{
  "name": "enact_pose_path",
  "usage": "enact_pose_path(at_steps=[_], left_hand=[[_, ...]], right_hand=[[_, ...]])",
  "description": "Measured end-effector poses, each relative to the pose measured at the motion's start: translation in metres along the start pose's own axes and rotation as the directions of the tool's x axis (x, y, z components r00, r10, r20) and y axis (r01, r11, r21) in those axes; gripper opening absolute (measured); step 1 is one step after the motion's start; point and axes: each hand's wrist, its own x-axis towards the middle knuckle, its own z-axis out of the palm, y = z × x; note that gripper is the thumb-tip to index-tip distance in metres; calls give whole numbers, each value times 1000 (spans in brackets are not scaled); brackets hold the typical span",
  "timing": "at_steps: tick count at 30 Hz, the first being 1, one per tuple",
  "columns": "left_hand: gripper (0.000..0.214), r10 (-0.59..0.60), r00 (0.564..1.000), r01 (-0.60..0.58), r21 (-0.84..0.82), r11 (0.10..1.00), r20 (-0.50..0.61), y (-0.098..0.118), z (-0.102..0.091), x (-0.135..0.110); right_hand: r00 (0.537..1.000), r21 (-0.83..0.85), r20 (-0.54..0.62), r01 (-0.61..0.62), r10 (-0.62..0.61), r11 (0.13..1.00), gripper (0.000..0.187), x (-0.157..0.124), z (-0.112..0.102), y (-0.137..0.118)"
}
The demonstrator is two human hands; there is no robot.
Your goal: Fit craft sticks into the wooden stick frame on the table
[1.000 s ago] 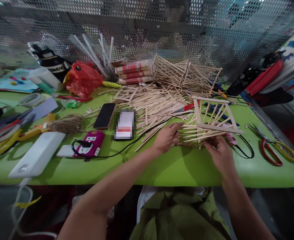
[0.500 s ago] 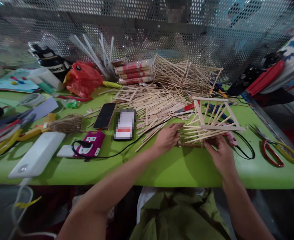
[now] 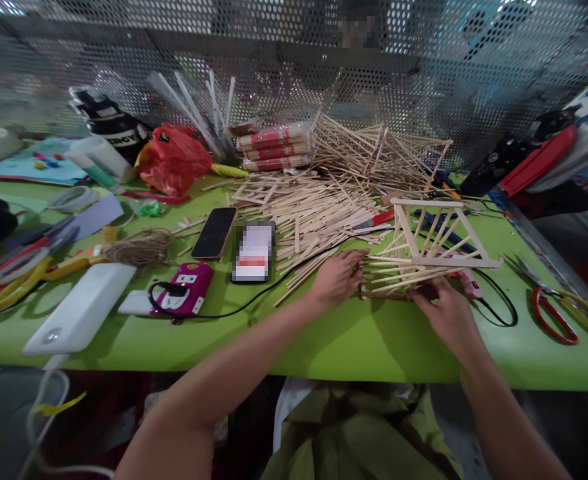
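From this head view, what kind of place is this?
Probably a craft workbench: wooden sticks piled on a green table, an assembled stick frame, scissors and twine nearby.

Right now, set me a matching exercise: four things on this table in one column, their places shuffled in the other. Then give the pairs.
Things
1. stick frame
2. twine bundle
3. red bag
4. white power bank

Places
A. at the back, beside the black bottle
B. between the left hand and the right hand
C. far left, near the front edge of the green table
D. just left of the dark phone

Pairs: 1-B, 2-D, 3-A, 4-C
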Motion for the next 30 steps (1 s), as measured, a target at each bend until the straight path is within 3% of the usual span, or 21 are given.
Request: enact_pose_path(at_steps=[6, 15, 24, 30], left_hand=[[44, 19, 1000, -18, -19, 1000, 17, -4, 0, 2], [40, 1, 1000, 0, -35, 999, 19, -5, 0, 2], [36, 22, 1000, -22, -6, 1000, 15, -4, -1, 3], [33, 21, 1000, -21, 17, 1000, -5, -3, -3, 2]], right_hand=[[1000, -42, 31, 6, -4, 999, 32, 4, -1, 4], [999, -94, -11, 43, -44, 995, 29, 2, 4, 18], [994, -96, -83, 64, -72, 993, 26, -2, 1, 16], [993, -155, -83, 71, -84, 985, 38, -2, 4, 22]])
